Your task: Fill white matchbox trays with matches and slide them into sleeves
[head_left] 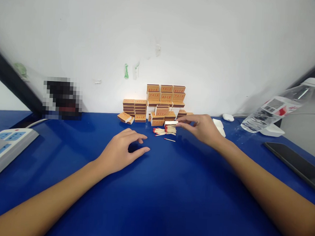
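Between the thumb and fingers of my right hand (199, 128) is a white matchbox tray (171, 123), tipped over a heap of red-headed matches (170, 130). One single match (169, 139) lies apart, nearer to me. My left hand (124, 148) hovers over or rests on the blue table, left of the heap, its thumb and fingers apart and nothing between them. Behind the heap, orange matchboxes (166, 97) are stacked against the wall. A lower stack of matchboxes (140, 110) stands to the left, with a tilted matchbox (124, 117) at its front.
On the right are a leaning water bottle (274, 108), a white earphone case (228, 117), a white folded piece (219, 127) and a dark phone (295, 162). A power strip (10, 149) lies at the left edge. The white wall (103, 41) borders the blue table (153, 202) behind.
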Available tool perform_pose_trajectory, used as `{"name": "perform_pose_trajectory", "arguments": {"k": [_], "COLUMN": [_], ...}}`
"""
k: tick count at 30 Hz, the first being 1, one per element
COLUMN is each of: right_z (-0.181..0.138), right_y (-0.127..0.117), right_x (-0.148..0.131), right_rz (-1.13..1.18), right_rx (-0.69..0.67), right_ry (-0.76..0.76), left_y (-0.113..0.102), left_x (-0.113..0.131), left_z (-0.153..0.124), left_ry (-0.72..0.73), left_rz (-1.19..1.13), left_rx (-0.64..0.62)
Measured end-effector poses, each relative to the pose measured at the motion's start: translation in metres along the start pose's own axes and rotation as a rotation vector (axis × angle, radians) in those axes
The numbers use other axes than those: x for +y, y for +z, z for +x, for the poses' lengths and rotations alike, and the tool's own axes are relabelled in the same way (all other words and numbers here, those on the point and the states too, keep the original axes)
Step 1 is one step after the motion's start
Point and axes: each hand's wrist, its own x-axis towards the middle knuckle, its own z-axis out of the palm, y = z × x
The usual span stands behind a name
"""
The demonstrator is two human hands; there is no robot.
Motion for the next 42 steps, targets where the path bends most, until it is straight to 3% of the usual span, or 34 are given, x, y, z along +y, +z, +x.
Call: {"name": "perform_pose_trajectory", "arguments": {"k": [13,18,23,28,32,42], "right_z": [0.000,0.003,0.002,-0.007,-0.016,-0.020], "right_y": [-0.007,-0.033,-0.070,-0.111,-0.137,-0.134], "right_x": [-0.004,-0.003,0.025,0.050,0.059,0.074], "right_rz": [-0.037,-0.011,-0.022,-0.290,-0.361,-0.390], "right_rx": [0.060,0.016,-0.212,-0.258,-0.319,-0.425], "right_ry": [-0.011,0.199,0.420,0.593,0.684,0.777], "left_y": [-0.001,-0.001,-0.001,-0.001,-0.001,-0.003], "left_x": [0.000,0.000,-0.001,-0.002,-0.003,-0.002], "left_z": [-0.001,0.000,0.001,0.000,0.001,0.002], "left_ry": [0.000,0.002,-0.012,-0.026,-0.027,-0.018], "left_rz": [-0.002,0.002,0.006,0.008,0.001,0.030], "left_rx": [0.000,0.001,-0.012,-0.009,-0.015,-0.022]}}
